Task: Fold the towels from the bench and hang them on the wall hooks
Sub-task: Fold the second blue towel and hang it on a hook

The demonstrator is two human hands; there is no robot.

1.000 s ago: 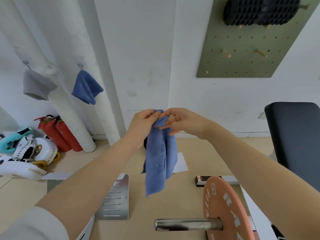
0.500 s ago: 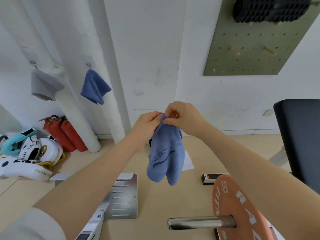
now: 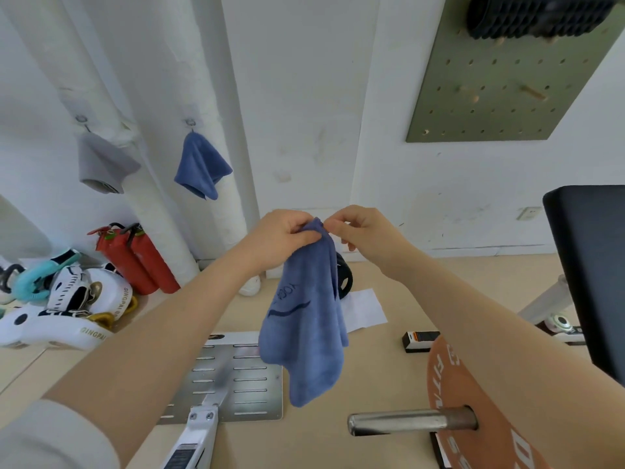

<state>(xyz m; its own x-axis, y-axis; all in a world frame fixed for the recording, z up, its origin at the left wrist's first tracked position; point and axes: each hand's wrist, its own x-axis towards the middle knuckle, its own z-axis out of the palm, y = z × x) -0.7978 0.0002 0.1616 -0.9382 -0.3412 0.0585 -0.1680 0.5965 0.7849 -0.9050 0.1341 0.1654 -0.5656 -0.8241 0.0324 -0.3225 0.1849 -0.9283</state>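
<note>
- Head view looks down on a pale wooden floor (image 3: 304, 441) that meets a white wall (image 3: 304, 96); open floor lies between the hands and the wall, hemmed by a black padded bench (image 3: 588, 265) at the right edge and a heap of white gear (image 3: 64, 309) at the left.
- An orange weight plate (image 3: 473, 418) on a steel bar (image 3: 406, 423) stands low on the right, just below the hanging cloth; a slotted metal plate (image 3: 233, 380) lies on the floor under it.
- A green pegboard (image 3: 500, 82) hangs high on the right of the wall.
- Two red fire extinguishers (image 3: 135, 258) lean by a white pipe.
- A blue towel (image 3: 306, 319) hangs in mid-air, folded over, between the two hands and well apart from the wall.
- Another blue towel (image 3: 201, 164) and a grey towel (image 3: 103, 164) each hang from a wall hook at the left.
- The left hand (image 3: 280, 235) has its fingers curled and pinches the towel's top corner.
- The right hand (image 3: 365, 231) has its fingers curled, its fingertips at the same corner; whether it grips the cloth I cannot tell.
</note>
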